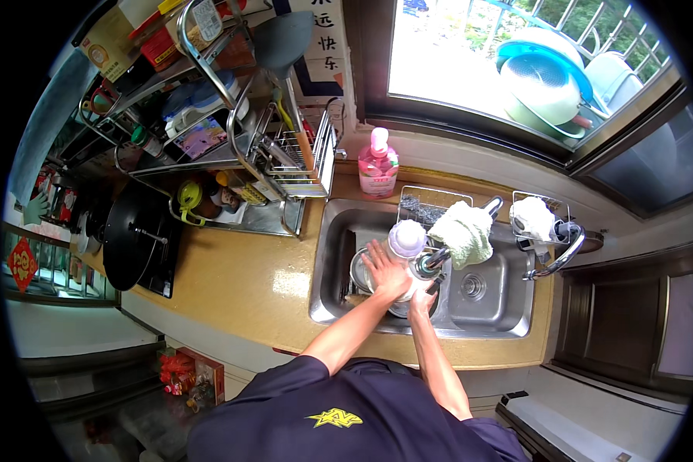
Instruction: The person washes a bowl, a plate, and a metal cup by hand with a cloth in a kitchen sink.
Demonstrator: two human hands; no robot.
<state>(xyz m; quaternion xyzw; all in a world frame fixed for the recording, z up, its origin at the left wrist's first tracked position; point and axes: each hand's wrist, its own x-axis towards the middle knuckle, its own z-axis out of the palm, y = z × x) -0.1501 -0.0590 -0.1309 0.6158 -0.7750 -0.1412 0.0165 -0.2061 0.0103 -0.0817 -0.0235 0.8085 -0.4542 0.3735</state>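
Note:
Both hands are over the left basin of a stainless steel sink (319, 289). My left hand (388, 272) lies palm down with its fingers apart, against a whitish wet vessel (405, 295) whose shape is partly hidden. Close by on the right, my right hand (422, 301) is curled at the vessel's side, around a dark handle (437, 284). The faucet head (430, 263) hangs just above the two hands. A round metal dish (359, 270) shows left of my left fingers. Beyond them stands a container with a white domed top (407, 238).
A pale green cloth (463, 234) drapes over the faucet, beside a wire basket (436, 196) with a steel scourer (420, 209). A pink soap bottle (379, 167) stands behind the sink. At left are a metal rack (231, 150) and a black wok (133, 239). The right basin (485, 306) has a drain.

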